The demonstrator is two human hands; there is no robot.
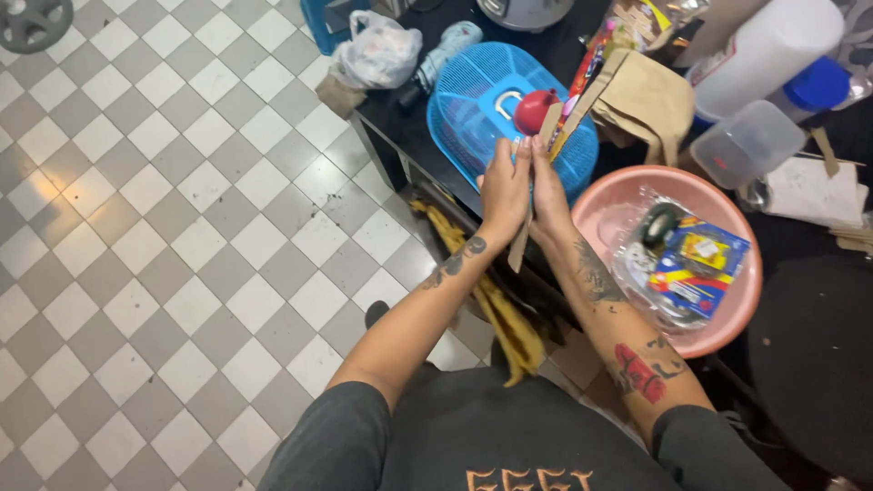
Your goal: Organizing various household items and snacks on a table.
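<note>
Left hand (503, 186) and right hand (549, 193) pressed side by side, pinching a brown paper strip (521, 244) between them, over blue fan grille (473, 114) on dark table (400, 118), pink basin (718, 273) right, red cap (535, 111) just beyond fingertips

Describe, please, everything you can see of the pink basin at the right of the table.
The pink basin is round, smooth and looks like plastic. It sits upright by the table's near edge, its rim beside the right forearm; whether they touch is unclear. Inside lie clear plastic packets holding colourful items and a dark roll. The blue fan grille lies just left of it, and a clear tub stands behind it. Neither hand touches it.
</note>
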